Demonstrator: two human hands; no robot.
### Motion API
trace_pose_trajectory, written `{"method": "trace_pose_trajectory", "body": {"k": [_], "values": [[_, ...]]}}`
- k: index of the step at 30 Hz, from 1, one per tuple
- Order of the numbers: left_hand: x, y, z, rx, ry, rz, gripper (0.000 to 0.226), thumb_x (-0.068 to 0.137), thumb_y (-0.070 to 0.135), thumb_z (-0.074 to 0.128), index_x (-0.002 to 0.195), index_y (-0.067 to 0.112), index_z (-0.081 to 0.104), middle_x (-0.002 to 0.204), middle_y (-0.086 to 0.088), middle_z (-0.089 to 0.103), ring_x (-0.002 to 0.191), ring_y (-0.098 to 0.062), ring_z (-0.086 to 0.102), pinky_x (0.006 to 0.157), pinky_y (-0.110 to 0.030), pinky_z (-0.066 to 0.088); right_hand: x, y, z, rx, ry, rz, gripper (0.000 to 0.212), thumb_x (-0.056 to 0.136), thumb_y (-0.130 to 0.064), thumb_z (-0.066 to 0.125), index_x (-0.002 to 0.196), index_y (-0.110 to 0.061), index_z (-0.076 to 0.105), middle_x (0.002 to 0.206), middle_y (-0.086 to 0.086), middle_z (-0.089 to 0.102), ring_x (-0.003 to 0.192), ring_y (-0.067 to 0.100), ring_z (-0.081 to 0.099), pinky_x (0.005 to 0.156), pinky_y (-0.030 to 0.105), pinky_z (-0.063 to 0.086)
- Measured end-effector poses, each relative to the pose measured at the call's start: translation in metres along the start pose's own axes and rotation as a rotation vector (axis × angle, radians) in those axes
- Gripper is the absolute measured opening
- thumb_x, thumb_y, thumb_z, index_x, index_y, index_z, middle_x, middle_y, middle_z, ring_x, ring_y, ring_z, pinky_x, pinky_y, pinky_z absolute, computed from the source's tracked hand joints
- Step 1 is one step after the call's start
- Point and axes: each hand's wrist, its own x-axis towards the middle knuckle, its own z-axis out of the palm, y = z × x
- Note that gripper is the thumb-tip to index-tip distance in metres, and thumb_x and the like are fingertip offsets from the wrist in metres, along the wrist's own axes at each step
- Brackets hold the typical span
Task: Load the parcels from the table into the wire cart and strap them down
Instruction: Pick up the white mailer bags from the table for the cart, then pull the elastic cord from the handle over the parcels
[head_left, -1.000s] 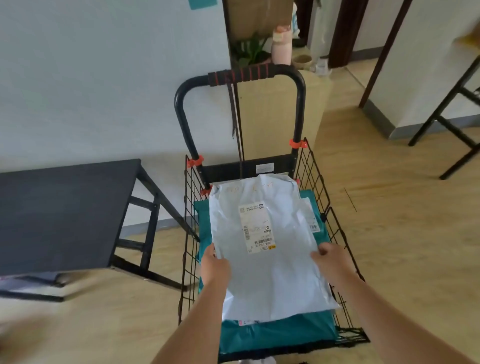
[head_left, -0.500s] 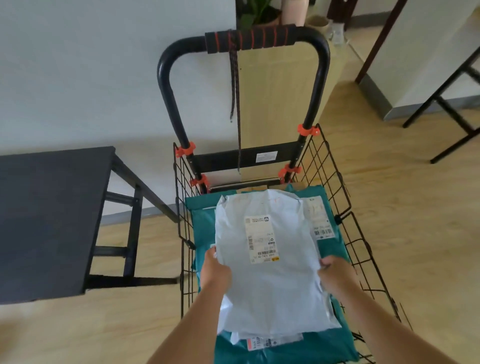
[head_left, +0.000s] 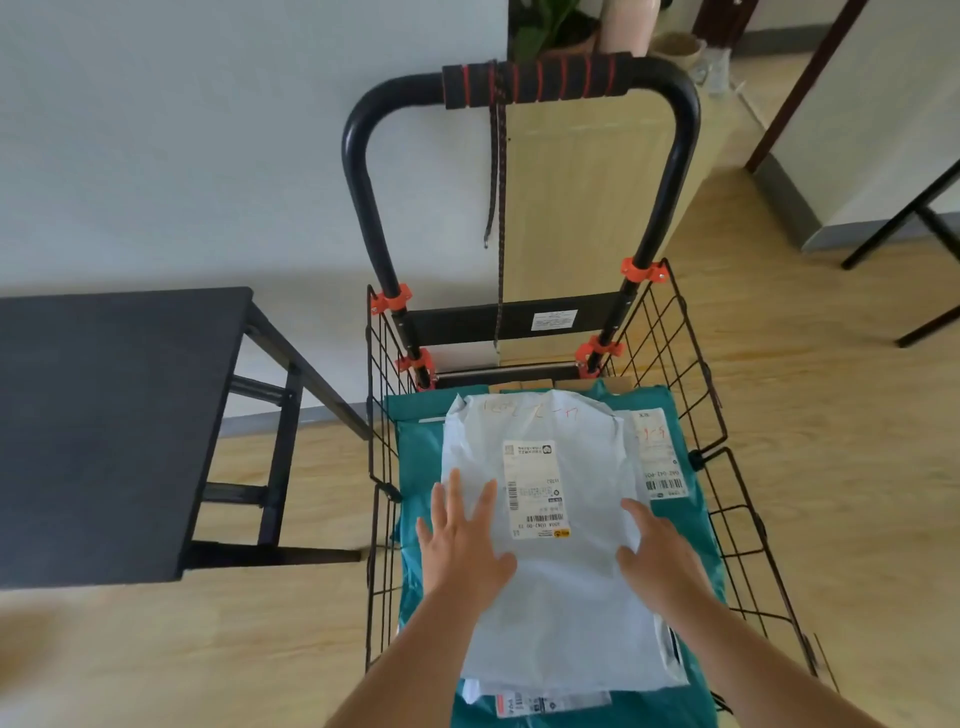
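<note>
A pale grey mailer bag (head_left: 558, 597) with a white label lies flat on top of a teal parcel (head_left: 421, 467) inside the black wire cart (head_left: 737, 525). My left hand (head_left: 462, 540) lies flat on the mailer's left side, fingers spread and straight. My right hand (head_left: 657, 556) rests on its right edge with fingers extended. More mailers show under the pale one at its near end. A dark elastic strap (head_left: 500, 208) hangs from the cart's handle (head_left: 535, 83) down behind the parcels.
A dark table (head_left: 104, 415) stands left of the cart, its top bare. Wooden floor surrounds the cart. A light wooden panel and a potted plant (head_left: 545, 26) stand behind the handle. Black table legs (head_left: 914, 218) show at far right.
Both hands have let go of the mailer's edges and now lie flat on top of it. The mailer has settled onto the teal parcel in the cart.
</note>
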Motion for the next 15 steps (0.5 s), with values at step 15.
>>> {"method": "trace_pose_trajectory", "body": {"k": [15], "values": [[0.001, 0.003, -0.002, 0.062, -0.100, -0.083, 0.076, 0.088, 0.040, 0.064, 0.149, 0.035, 0.020, 0.162, -0.009, -0.013, 0.149, -0.033, -0.013, 0.122, -0.052, 0.005, 0.003, 0.003, -0.011, -0.108, -0.074, -0.039, 0.045, 0.096, -0.025, 0.053, 0.140, -0.027, 0.044, 0.127, -0.002, 0.054, 0.086, 0.010, 0.061, 0.066, 0.024, 0.054]]}}
